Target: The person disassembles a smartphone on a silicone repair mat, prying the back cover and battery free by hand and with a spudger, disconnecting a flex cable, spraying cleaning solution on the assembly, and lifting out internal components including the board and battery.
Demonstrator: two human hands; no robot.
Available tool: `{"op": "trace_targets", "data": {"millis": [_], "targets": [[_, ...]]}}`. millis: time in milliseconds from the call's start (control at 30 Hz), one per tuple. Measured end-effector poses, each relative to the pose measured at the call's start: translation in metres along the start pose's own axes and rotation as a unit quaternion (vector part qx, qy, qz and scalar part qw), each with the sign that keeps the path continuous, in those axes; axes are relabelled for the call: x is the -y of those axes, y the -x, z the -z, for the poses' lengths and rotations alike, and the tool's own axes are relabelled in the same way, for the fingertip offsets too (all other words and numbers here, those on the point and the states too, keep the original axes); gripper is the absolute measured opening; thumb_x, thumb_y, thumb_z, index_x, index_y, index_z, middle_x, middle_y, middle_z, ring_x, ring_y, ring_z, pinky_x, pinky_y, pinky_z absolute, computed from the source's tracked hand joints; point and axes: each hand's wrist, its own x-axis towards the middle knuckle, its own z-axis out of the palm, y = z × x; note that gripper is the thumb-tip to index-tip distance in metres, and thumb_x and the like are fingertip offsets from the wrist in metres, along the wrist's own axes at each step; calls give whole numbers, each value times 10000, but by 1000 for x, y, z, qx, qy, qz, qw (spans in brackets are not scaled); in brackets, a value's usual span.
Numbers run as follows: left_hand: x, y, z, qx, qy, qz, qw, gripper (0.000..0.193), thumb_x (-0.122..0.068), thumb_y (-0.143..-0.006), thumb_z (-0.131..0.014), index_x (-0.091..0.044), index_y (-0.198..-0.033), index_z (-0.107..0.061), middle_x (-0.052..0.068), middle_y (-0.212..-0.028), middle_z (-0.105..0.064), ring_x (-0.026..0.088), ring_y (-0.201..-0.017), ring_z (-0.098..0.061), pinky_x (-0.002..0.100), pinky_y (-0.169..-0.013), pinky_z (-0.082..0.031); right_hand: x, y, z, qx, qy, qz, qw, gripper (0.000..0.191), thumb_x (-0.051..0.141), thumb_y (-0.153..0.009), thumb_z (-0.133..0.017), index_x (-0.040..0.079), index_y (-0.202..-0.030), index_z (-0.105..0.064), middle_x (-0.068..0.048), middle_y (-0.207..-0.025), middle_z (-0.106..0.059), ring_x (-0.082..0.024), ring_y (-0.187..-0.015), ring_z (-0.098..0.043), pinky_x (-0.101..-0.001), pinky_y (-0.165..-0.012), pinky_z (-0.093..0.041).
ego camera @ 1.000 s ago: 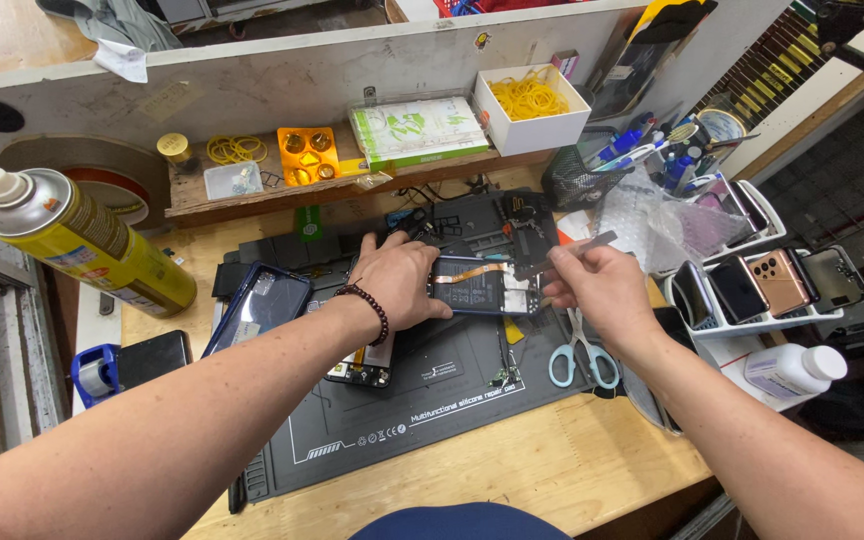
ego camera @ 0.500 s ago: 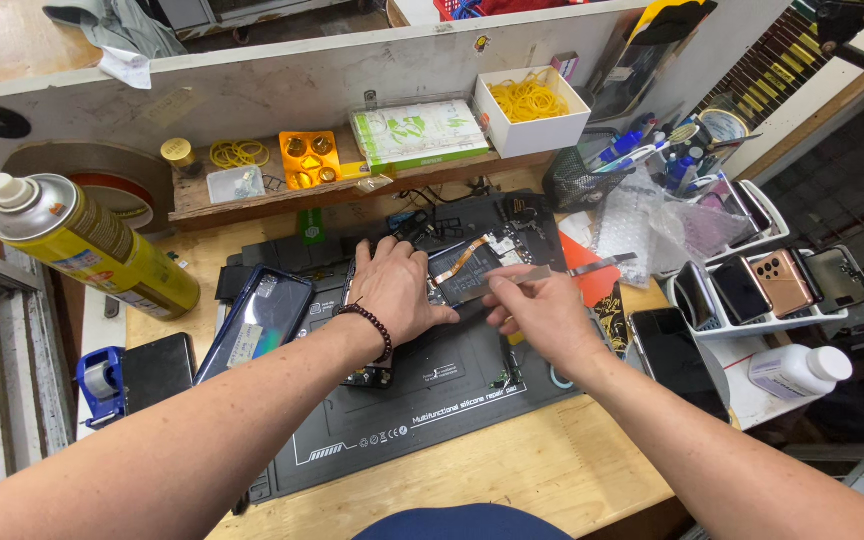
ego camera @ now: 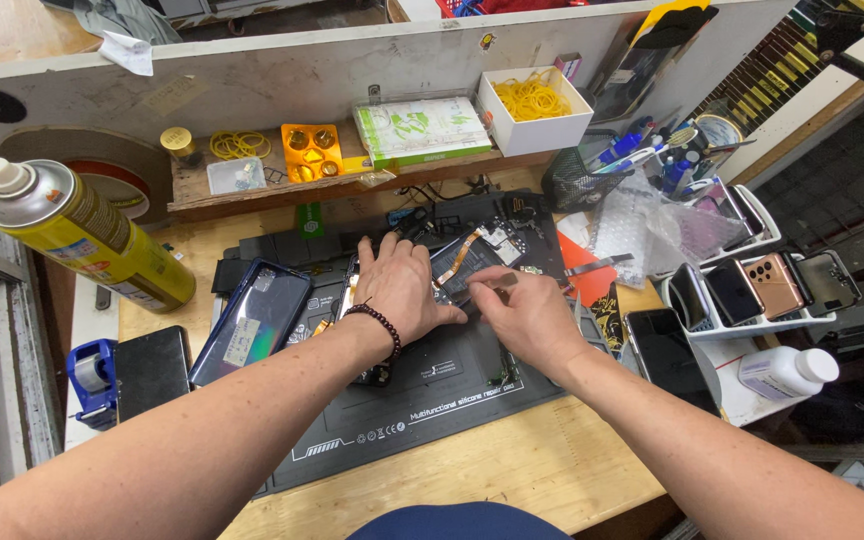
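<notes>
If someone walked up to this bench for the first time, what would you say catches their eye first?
Probably the two hands at the centre: the left hand pressed flat on an opened phone on the dark work mat, the right hand pinching at it from beside. Next, the big yellow spray can lying at the far left, and the white box of yellow rubber bands on the back shelf.

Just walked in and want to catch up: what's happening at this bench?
A person is working on an opened phone lying on a dark repair mat. The left hand presses flat on it, while the right hand pinches something small at its edge. A phone back cover lies left, a yellow spray can beyond.
</notes>
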Motion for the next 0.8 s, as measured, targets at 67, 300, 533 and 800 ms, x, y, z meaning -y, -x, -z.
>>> {"op": "trace_targets", "data": {"millis": [67, 300, 533, 800], "targets": [[-1, -1, -2, -7, 8, 2, 1000, 902, -618, -585, -906, 60, -1121, -648, 221, -1185, -625, 398, -1324, -439, 633, -1151, -219, 6, 0, 0, -16, 97, 59, 993, 237, 258, -920, -667, 89, -1039, -782, -158, -861, -781, -289, -763, -758, -375, -673, -578], [0, -3, -2, 14, 18, 17, 1000, 896, -604, -601, -902, 51, -1154, -637, 218, -1208, -626, 392, -1334, -447, 637, -1168, -219, 9, -15, -8, 6, 111, 87, 990, 229, 247, -965, -626, 66, -1041, -744, -194, -916, -746, -376, -885, -713, -423, -751, -555], [-1, -1, 0, 25, 30, 27, 999, 912, -615, -592, -905, 47, -1161, -637, 220, -1215, -625, 387, -1327, -456, 637, -1169, -221, 0, -18, -1, 30, -57, 21, 998, 267, 159, -974, -629, 7, -1194, -632, -134, -891, -784, -230, -775, -737, -345, -699, -581], [0, -3, 0, 13, 9, 8, 1000, 957, -671, -588, -883, 63, -1149, -633, 228, -1194, -625, 393, -1325, -451, 640, -1163, -217, 4, -15, 20, 61, -295, -207, 931, 537, 119, -930, -638, 66, -1437, -470, -143, -885, -728, -187, -722, -700, -352, -645, -585]]}}
